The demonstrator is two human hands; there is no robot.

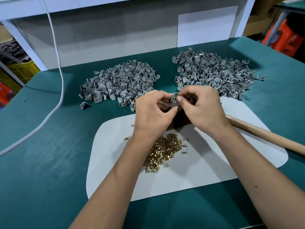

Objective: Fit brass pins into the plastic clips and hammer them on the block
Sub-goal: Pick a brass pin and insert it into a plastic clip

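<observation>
My left hand (pixel 153 111) and my right hand (pixel 201 104) meet above the table's middle and together pinch one small grey plastic clip (pixel 174 98) between their fingertips. Whether a pin sits in it is hidden by the fingers. A dark block (pixel 179 120) lies under the hands, mostly covered. A heap of brass pins (pixel 163 151) lies on the white mat (pixel 115 171) below my wrists. Two heaps of grey clips lie behind: one at the left (pixel 120 83), one at the right (pixel 214 71). A wooden hammer handle (pixel 267 135) runs off to the right.
The table is covered in green cloth (pixel 49 162). A white cable (pixel 61 76) curves down the left side. A white card (pixel 208 25) leans on the grey back panel. One stray clip (pixel 83 105) lies left of the left heap. Orange and yellow crates stand off the table.
</observation>
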